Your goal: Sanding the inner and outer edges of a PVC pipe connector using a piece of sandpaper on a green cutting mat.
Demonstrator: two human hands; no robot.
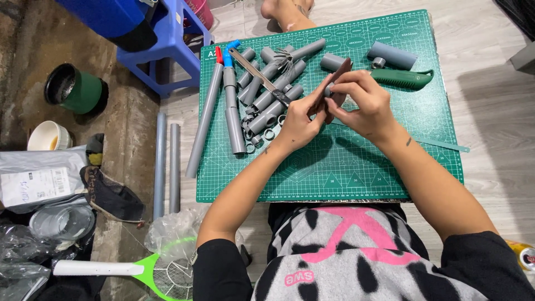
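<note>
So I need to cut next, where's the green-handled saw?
In the head view, the green-handled saw lies at the far right of the green cutting mat, just beyond the right hand, near a short grey pipe piece.

Green gridded cutting mat point(356, 167) laid flat on pale wood-look floor point(490, 111). On mat: cluster of grey pipe pieces point(267, 92), long grey pipes point(233, 106) at its left edge, green-handled tool point(402, 78), short grey tube point(392, 54)

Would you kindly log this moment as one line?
left hand: holds brown sandpaper strip | right hand: holds small grey pipe piece against it | beneath: green cutting mat
</note>
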